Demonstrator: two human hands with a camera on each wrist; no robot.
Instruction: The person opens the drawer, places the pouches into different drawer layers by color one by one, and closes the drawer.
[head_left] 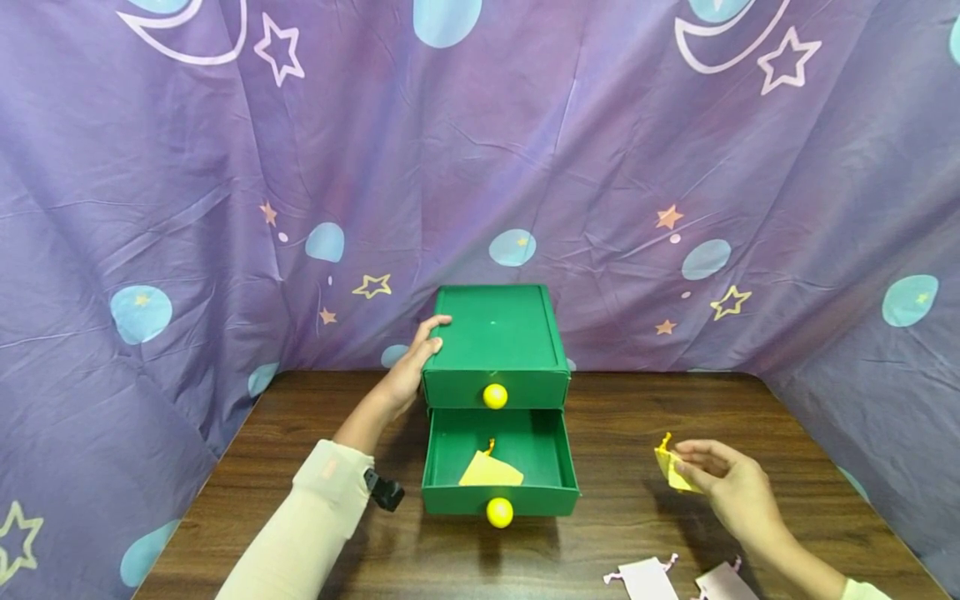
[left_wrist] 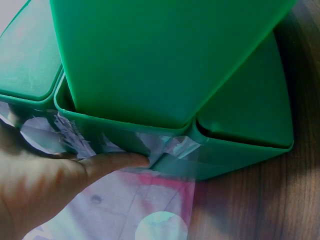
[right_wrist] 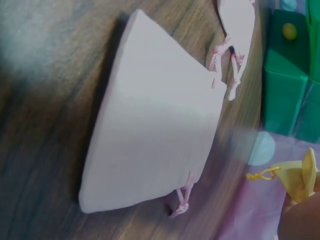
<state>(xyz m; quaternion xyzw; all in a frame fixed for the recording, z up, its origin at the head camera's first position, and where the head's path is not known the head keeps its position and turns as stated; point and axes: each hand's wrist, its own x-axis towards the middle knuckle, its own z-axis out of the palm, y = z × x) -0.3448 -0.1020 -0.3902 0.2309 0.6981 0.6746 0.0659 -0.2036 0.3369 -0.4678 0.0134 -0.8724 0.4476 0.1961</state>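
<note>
A green two-drawer unit (head_left: 495, 329) with round yellow knobs stands at the back of the table. Its lower drawer (head_left: 558, 454) is pulled out and holds a yellow drawstring pouch (head_left: 491, 471); the upper drawer (head_left: 453, 389) is closed. My left hand (head_left: 408, 371) rests against the unit's left side, two fingertips at the top edge. In the left wrist view its thumb lies straight along the green plastic; the other fingers are mostly hidden. Right of the drawer, my right hand (head_left: 738, 492) pinches another yellow drawstring pouch (head_left: 670, 468) above the table.
Two pale pink drawstring pouches, one (head_left: 648, 578) left of the other (head_left: 726, 582), lie at the front right of the brown wooden table (head_left: 615, 525). A purple cloth (head_left: 480, 167) with moons and stars hangs behind and at both sides.
</note>
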